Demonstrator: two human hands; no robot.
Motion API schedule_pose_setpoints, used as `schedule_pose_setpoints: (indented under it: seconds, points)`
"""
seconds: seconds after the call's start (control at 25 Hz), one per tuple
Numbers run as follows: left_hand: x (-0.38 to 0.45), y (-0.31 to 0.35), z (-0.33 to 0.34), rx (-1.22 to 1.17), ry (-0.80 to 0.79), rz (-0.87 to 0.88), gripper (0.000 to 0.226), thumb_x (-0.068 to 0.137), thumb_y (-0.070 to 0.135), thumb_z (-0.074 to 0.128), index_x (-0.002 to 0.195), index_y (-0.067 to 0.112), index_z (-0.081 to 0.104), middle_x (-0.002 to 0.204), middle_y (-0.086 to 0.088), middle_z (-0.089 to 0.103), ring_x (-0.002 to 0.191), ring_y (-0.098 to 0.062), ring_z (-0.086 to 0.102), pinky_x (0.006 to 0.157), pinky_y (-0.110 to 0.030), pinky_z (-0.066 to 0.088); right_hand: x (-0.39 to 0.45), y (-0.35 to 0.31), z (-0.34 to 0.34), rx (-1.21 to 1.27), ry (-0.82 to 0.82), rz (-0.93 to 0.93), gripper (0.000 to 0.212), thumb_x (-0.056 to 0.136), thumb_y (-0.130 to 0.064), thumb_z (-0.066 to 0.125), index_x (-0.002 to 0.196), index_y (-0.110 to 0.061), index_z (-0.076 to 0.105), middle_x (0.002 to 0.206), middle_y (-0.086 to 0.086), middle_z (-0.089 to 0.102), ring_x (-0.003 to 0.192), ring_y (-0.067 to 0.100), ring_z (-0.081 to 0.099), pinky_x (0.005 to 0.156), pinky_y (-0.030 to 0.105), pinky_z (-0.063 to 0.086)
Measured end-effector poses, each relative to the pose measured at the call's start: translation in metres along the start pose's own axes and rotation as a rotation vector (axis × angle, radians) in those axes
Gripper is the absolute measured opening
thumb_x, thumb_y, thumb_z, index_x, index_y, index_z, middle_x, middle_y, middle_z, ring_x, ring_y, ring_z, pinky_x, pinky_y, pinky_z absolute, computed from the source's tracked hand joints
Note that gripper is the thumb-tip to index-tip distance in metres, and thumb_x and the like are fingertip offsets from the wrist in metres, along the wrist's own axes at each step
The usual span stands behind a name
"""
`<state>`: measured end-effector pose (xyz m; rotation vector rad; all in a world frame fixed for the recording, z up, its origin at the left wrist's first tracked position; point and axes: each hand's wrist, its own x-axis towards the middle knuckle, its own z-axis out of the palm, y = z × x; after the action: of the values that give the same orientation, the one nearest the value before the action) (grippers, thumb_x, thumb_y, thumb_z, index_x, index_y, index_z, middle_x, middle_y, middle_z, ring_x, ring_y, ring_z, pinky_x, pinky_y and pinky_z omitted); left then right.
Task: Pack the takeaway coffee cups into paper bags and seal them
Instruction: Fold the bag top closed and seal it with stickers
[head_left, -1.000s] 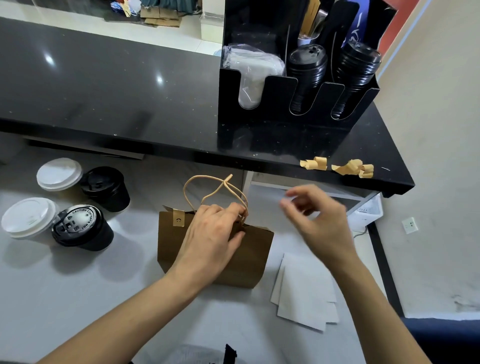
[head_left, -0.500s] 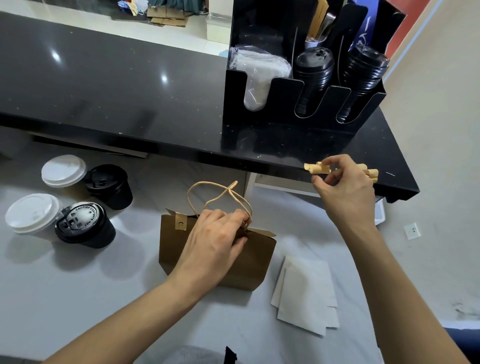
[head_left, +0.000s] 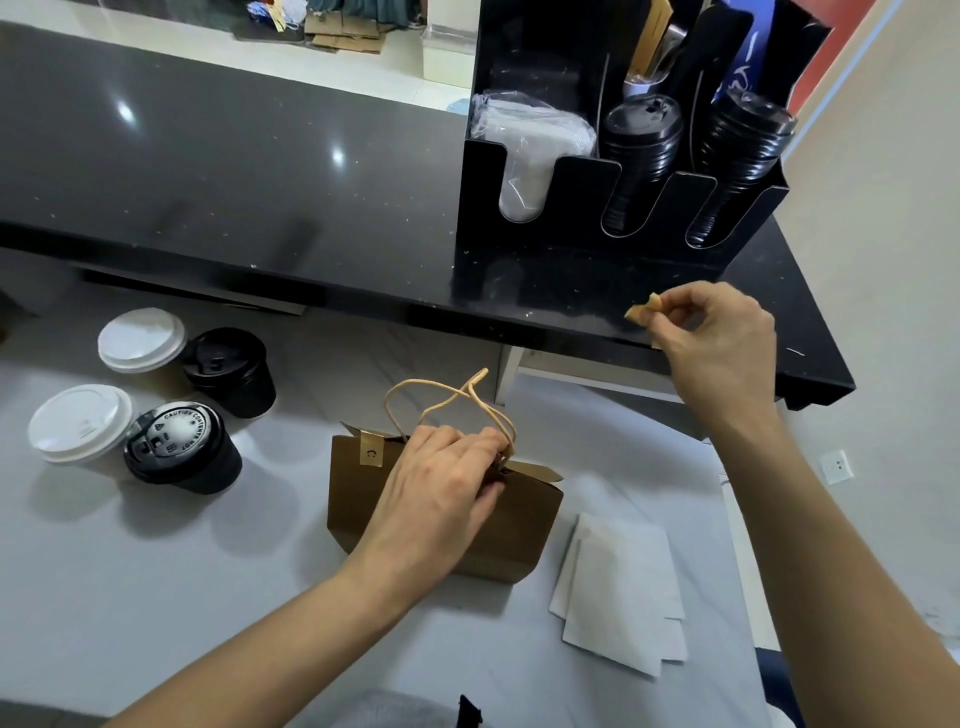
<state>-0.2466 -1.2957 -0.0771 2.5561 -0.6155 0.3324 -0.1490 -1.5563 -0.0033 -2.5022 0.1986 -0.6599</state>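
The brown paper bag (head_left: 447, 512) stands upright near the middle of the grey bench (head_left: 156, 597), its top folded over and a tan sticker (head_left: 372, 450) at its left upper corner. The left hand (head_left: 441, 488) grips the folded top at the base of the twine handles (head_left: 452, 402). The right hand (head_left: 714, 332), over the front edge of the black counter (head_left: 234, 182), pinches a tan sticker strip (head_left: 642, 309). Four lidded coffee cups (head_left: 171, 431) stand toward the bench's left edge; white napkins (head_left: 623, 597) lie just right of the bag.
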Motion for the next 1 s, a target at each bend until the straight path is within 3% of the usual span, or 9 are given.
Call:
schedule_pose_setpoints:
  seconds: [0.28,0.48,0.64,0.84,1.0]
  points:
    - [0.001,0.002,-0.002,0.002,-0.01,-0.019,0.042,0.079,0.02,0.085,0.116,0.017,0.066,0.096,0.002,0.072,0.089,-0.016,0.062,0.086,-0.033,0.05,-0.019,-0.023,-0.011,0.11,-0.152,-0.068,0.008,0.087,-0.036,0.079,0.087,-0.029,0.075,0.08,-0.008,0.066,0.073,0.012,0.06,0.062,0.026,0.045]
    - [0.001,0.003,-0.003,0.024,-0.046,-0.042,0.046,0.081,0.022,0.082,0.123,0.017,0.064,0.095,0.003,0.072,0.088,-0.018,0.061,0.085,-0.034,0.05,-0.063,-0.033,-0.007,0.134,-0.487,0.031,0.007,0.087,-0.033,0.078,0.082,-0.034,0.073,0.078,-0.004,0.065,0.073,0.017,0.06,0.062,0.044,0.058]
    - [0.006,0.005,-0.006,0.075,-0.07,-0.025,0.053,0.077,0.024,0.085,0.126,0.019,0.064,0.088,0.004,0.072,0.08,-0.02,0.064,0.079,-0.036,0.052,-0.08,-0.039,-0.004,0.119,-0.664,0.082,0.013,0.084,-0.04,0.08,0.074,-0.035,0.073,0.071,0.004,0.064,0.062,0.019,0.052,0.053,0.038,0.046]
    - [0.014,0.007,-0.015,0.062,-0.127,-0.035,0.037,0.084,0.029,0.079,0.118,0.027,0.064,0.091,0.006,0.073,0.086,-0.019,0.065,0.083,-0.033,0.048,-0.088,-0.045,-0.001,0.106,-0.706,0.115,0.015,0.082,-0.04,0.081,0.073,-0.029,0.077,0.066,0.01,0.061,0.054,0.01,0.041,0.052,0.035,0.036]
    - [0.021,0.007,-0.016,0.024,-0.139,-0.028,0.023,0.088,0.034,0.069,0.111,0.029,0.068,0.101,0.008,0.073,0.098,-0.017,0.065,0.093,-0.035,0.045,-0.092,-0.047,0.0,0.08,-0.696,0.13,0.018,0.082,-0.043,0.081,0.073,-0.028,0.077,0.052,-0.005,0.046,0.048,0.01,0.035,0.049,0.033,0.03]
